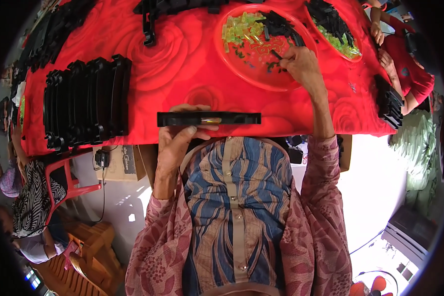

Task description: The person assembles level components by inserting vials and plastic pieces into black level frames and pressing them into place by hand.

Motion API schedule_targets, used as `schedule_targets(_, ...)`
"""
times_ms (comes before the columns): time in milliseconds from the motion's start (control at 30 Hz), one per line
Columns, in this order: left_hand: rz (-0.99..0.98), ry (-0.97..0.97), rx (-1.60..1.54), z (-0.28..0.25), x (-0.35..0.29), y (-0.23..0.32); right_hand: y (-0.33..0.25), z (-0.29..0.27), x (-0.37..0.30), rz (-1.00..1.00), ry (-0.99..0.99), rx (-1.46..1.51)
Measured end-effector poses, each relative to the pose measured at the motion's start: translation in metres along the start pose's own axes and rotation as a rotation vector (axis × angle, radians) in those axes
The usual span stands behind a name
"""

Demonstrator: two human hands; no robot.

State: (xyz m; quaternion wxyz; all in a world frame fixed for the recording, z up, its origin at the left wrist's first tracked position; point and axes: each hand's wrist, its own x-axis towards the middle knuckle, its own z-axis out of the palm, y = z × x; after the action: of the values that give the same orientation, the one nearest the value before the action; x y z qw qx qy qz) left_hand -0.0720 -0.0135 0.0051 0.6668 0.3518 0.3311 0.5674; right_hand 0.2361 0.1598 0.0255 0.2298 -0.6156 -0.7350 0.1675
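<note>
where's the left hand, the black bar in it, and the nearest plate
left hand [174,142], head view, near thumb base
black bar [234,118], head view, right half
nearest plate [261,76], head view, bare lower part

The held bar [239,118] looks like smooth, satiny plastic. The plate [254,79] is glossy plastic; the tablecloth [172,81], matt cloth.

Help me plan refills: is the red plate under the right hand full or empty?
Neither: the red plate is part-full. Lime pieces and black pieces cover its far side; the near side is bare.
</note>
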Motion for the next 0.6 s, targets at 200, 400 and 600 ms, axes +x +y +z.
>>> schedule_targets(200, -0.141, -0.207, -0.545, -0.009, 0.002, -0.009, -0.009, 0.003, -0.014, -0.086, 0.101, -0.272)
schedule_targets(400, -0.290, -0.155, -0.577, -0.013, 0.003, -0.003, -0.040, -0.015, -0.047, -0.035, 0.150, 0.124)
schedule_targets(600, -0.363, -0.303, -0.020, -0.012, -0.001, 0.010, -0.076, -0.019, -0.113, 0.134, -0.374, 1.063)
